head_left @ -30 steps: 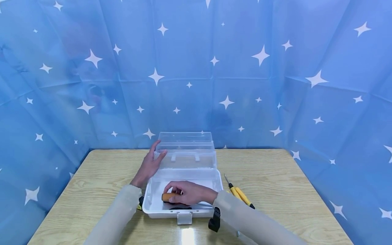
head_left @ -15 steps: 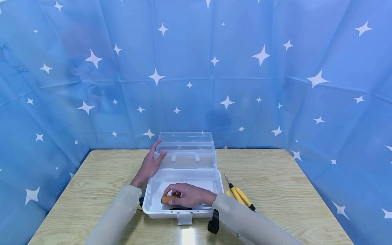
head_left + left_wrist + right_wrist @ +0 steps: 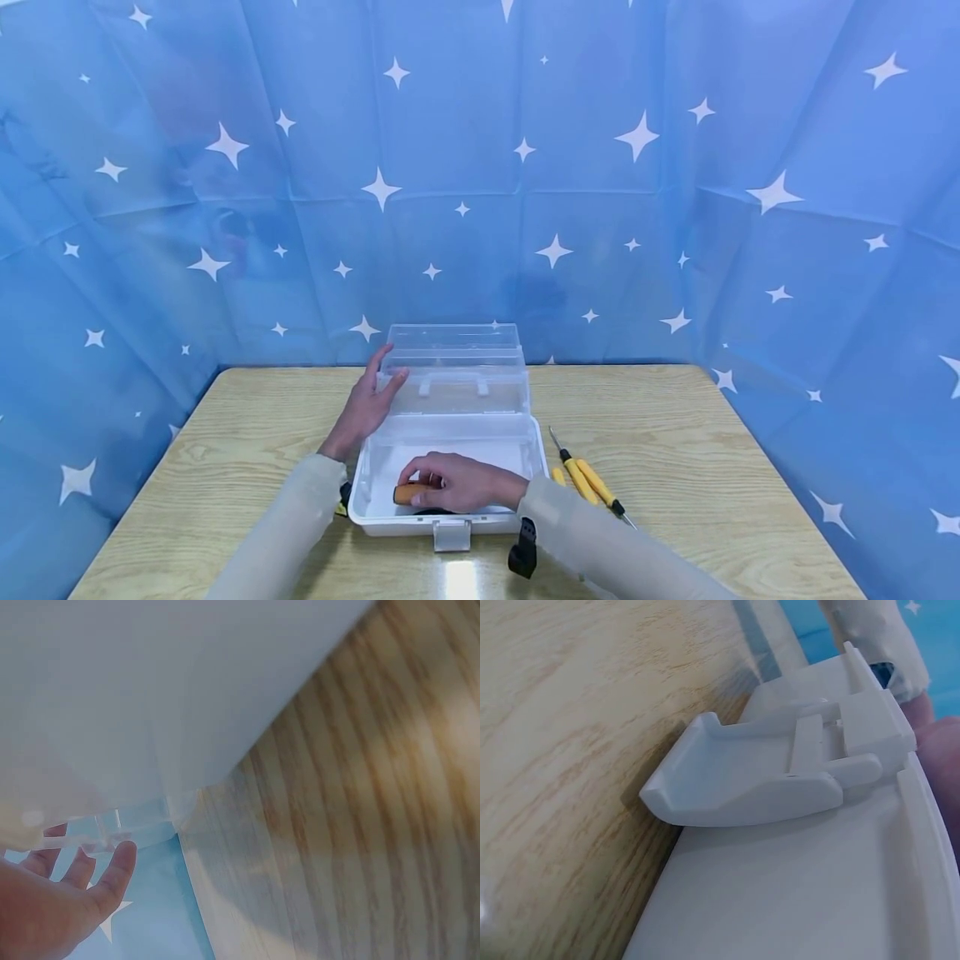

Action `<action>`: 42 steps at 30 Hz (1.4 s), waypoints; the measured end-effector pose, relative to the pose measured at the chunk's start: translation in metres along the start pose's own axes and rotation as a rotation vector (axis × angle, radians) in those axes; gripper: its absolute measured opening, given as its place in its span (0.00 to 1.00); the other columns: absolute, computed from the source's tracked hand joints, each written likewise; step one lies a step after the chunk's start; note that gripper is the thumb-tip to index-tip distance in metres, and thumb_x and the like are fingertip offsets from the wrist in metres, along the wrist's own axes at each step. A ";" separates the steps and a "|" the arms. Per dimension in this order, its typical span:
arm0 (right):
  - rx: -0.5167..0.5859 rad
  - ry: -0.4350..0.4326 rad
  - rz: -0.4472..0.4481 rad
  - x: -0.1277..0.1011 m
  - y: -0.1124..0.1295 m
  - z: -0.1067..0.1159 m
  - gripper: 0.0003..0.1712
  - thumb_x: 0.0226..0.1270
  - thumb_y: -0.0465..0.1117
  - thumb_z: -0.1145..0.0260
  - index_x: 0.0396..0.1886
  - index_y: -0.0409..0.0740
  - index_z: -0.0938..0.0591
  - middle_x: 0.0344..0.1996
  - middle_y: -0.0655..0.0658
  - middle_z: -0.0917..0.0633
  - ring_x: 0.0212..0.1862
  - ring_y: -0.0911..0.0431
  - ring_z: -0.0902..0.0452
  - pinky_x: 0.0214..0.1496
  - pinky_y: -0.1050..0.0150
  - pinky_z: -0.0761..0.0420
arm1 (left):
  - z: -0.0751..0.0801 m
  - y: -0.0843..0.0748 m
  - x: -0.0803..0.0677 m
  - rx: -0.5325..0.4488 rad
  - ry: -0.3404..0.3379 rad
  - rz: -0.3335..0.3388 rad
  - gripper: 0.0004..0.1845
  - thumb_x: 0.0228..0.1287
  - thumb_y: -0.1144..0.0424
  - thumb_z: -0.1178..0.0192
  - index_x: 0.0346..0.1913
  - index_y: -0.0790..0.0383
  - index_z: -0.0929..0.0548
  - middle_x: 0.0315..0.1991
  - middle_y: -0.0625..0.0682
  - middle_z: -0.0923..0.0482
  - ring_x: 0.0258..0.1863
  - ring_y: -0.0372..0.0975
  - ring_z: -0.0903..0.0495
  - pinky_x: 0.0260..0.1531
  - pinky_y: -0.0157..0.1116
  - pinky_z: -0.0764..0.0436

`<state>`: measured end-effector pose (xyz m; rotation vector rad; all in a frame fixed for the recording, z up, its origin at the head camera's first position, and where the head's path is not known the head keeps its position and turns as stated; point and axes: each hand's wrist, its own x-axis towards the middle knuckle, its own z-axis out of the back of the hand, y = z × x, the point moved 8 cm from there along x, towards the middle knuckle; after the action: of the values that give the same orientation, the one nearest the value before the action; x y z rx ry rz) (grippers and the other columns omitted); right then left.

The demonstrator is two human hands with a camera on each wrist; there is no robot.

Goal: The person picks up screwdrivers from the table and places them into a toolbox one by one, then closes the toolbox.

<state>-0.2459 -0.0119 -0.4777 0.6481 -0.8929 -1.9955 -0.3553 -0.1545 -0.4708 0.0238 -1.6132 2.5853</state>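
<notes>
fingers [image 3: 417, 472] of the right hand [image 3: 459, 482] curl over an orange-handled tool [image 3: 408, 493] and hold it low inside the white box [image 3: 366, 492], near the front wall and just behind the latch [image 3: 452, 534]; something dark lies under the hand, too hidden to name. the left hand [image 3: 365, 406] rests with straight, slightly spread fingers against the left edge of the clear lid [image 3: 455, 371], which stands tipped back behind the box. in the left wrist view those fingers [image 3: 114, 870] show pale and relaxed beside a clear plastic edge. the right wrist view shows only the latch [image 3: 744, 780] hanging off the front rim over the wooden tabletop [image 3: 562, 720].

to my eye the step in hand is laying the tool down in the box, the lid being kept open meanwhile. it looks nearly done: the handle seems at or close to the floor of the box, though i cannot tell whether it touches. the next move likely calls for loosening the grip so the tool lies flat without rolling, lifting the hand clear of the box walls, and reaching right for the yellow screwdrivers [image 3: 584, 482] that lie on the tabletop [image 3: 675, 450] just beside the box.
</notes>
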 end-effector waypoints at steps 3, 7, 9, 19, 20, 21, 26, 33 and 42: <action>-0.022 -0.006 0.005 -0.001 0.001 0.000 0.15 0.75 0.44 0.39 0.58 0.53 0.22 0.41 0.57 0.22 0.36 0.67 0.31 0.40 0.74 0.27 | 0.000 0.001 0.000 -0.007 -0.002 0.006 0.42 0.66 0.29 0.52 0.78 0.33 0.53 0.78 0.59 0.48 0.70 0.60 0.36 0.60 0.64 0.30; -0.024 -0.008 0.007 -0.002 0.002 0.000 0.15 0.75 0.44 0.39 0.58 0.53 0.21 0.40 0.57 0.23 0.35 0.67 0.31 0.39 0.74 0.27 | 0.000 0.002 0.000 -0.006 -0.003 0.005 0.42 0.65 0.27 0.52 0.78 0.32 0.53 0.78 0.59 0.48 0.71 0.60 0.38 0.62 0.64 0.32; -0.033 -0.007 0.014 -0.002 0.003 -0.001 0.14 0.75 0.43 0.39 0.57 0.52 0.21 0.40 0.57 0.23 0.35 0.68 0.31 0.39 0.74 0.27 | 0.000 0.003 0.001 -0.002 -0.001 0.003 0.43 0.64 0.26 0.52 0.78 0.32 0.53 0.78 0.58 0.50 0.72 0.60 0.39 0.63 0.65 0.33; -0.084 -0.012 0.037 0.000 0.001 -0.004 0.14 0.72 0.41 0.35 0.55 0.52 0.19 0.37 0.57 0.24 0.33 0.69 0.33 0.36 0.76 0.29 | 0.000 0.004 0.001 0.001 0.005 0.011 0.43 0.64 0.26 0.53 0.78 0.32 0.52 0.80 0.55 0.54 0.75 0.58 0.46 0.66 0.65 0.40; -0.083 -0.012 0.035 0.000 0.001 -0.004 0.14 0.71 0.41 0.35 0.55 0.52 0.19 0.37 0.57 0.24 0.33 0.69 0.34 0.36 0.76 0.29 | 0.000 0.003 0.001 0.001 0.005 0.010 0.43 0.64 0.26 0.53 0.78 0.32 0.52 0.80 0.55 0.54 0.76 0.58 0.47 0.66 0.66 0.40; -0.082 -0.012 0.035 0.000 0.001 -0.004 0.14 0.71 0.41 0.35 0.55 0.52 0.19 0.36 0.56 0.24 0.33 0.69 0.34 0.36 0.76 0.30 | 0.000 0.003 0.000 0.002 0.004 0.010 0.43 0.64 0.26 0.53 0.78 0.32 0.53 0.80 0.55 0.55 0.76 0.58 0.48 0.67 0.65 0.41; -0.090 -0.018 0.044 0.001 0.002 -0.004 0.14 0.70 0.40 0.34 0.54 0.51 0.19 0.35 0.55 0.24 0.32 0.69 0.35 0.35 0.76 0.30 | 0.000 0.003 0.001 0.009 0.002 0.007 0.43 0.64 0.26 0.53 0.78 0.33 0.53 0.80 0.55 0.55 0.76 0.58 0.48 0.67 0.65 0.41; -0.073 -0.026 0.051 0.000 0.004 -0.004 0.15 0.69 0.38 0.33 0.54 0.51 0.19 0.35 0.53 0.23 0.31 0.68 0.33 0.36 0.75 0.29 | 0.000 0.002 0.000 0.009 -0.002 0.003 0.42 0.64 0.26 0.53 0.78 0.32 0.52 0.80 0.55 0.54 0.76 0.59 0.47 0.67 0.65 0.41; -0.047 -0.050 0.003 -0.001 0.002 -0.002 0.16 0.68 0.39 0.31 0.54 0.51 0.19 0.35 0.54 0.22 0.32 0.68 0.32 0.37 0.74 0.27 | 0.000 0.001 0.001 0.012 0.000 -0.011 0.41 0.67 0.29 0.53 0.78 0.33 0.53 0.80 0.55 0.54 0.76 0.58 0.47 0.67 0.65 0.41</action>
<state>-0.2433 -0.0123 -0.4773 0.5725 -0.8734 -2.0320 -0.3564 -0.1554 -0.4719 0.0337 -1.5938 2.5869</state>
